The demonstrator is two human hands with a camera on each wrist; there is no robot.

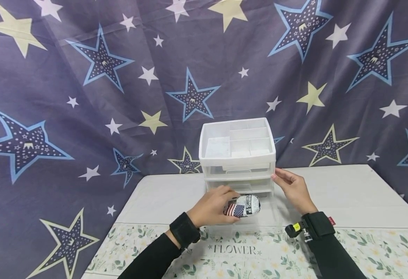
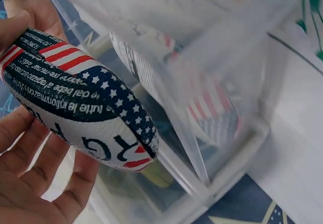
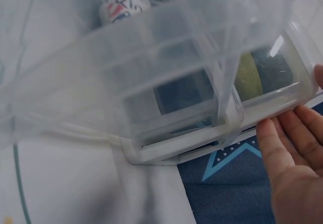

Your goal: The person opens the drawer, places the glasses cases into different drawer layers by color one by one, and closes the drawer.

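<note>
My left hand (image 1: pixel 212 207) grips an oval case (image 1: pixel 244 205) printed with newsprint lettering and an American flag. Up close in the left wrist view, the thumb is on one side of the case (image 2: pixel 81 103) and the fingers spread along the other. The case is over the pulled-out clear bottom drawer (image 1: pixel 272 209) of a white drawer unit (image 1: pixel 238 159). With its fingertips at the unit's right edge, my right hand (image 1: pixel 294 192) touches the frame beside the closed drawers. In the right wrist view, the clear drawer (image 3: pixel 176 37) partly covers the case (image 3: pixel 121 4).
Compartments divide the top tray (image 1: pixel 249 133) of the unit. Through clear plastic, an olive-green thing (image 3: pixel 247 77) shows inside. The table (image 1: pixel 340 193) has a floral cloth (image 1: pixel 375 248) along its front. Behind hangs a star-patterned curtain (image 1: pixel 169 50).
</note>
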